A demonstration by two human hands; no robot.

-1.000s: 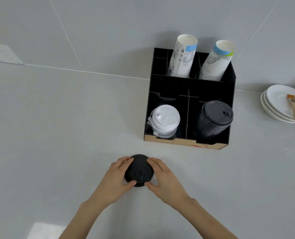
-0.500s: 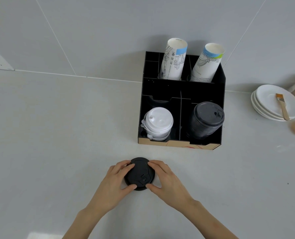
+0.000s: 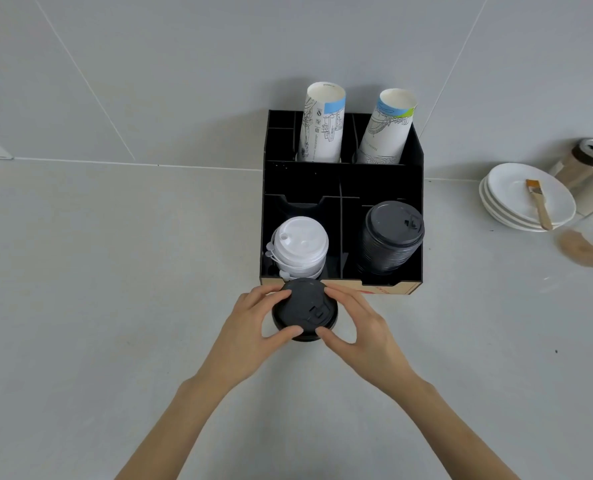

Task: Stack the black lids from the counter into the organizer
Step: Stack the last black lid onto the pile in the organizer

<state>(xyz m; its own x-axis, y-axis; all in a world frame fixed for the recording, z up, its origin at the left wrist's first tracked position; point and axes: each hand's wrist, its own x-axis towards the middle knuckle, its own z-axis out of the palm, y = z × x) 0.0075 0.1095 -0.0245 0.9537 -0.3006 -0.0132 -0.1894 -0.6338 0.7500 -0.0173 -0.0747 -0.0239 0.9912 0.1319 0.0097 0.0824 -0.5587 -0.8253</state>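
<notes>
A small stack of black lids sits in front of the organizer, tilted slightly, with a shadow beneath. My left hand grips its left side and my right hand grips its right side, thumbs on the near edge. The black organizer stands against the wall. Its front right compartment holds a tall stack of black lids. Its front left compartment holds white lids.
Two sleeves of paper cups lean in the organizer's back compartments. To the right stand stacked white plates with a brush on them, a lidded jar and a clear container with brown powder.
Both hands have lifted the black lids a little and carried them toward the organizer's front edge. The view has shifted and the organizer sits nearer my hands.
</notes>
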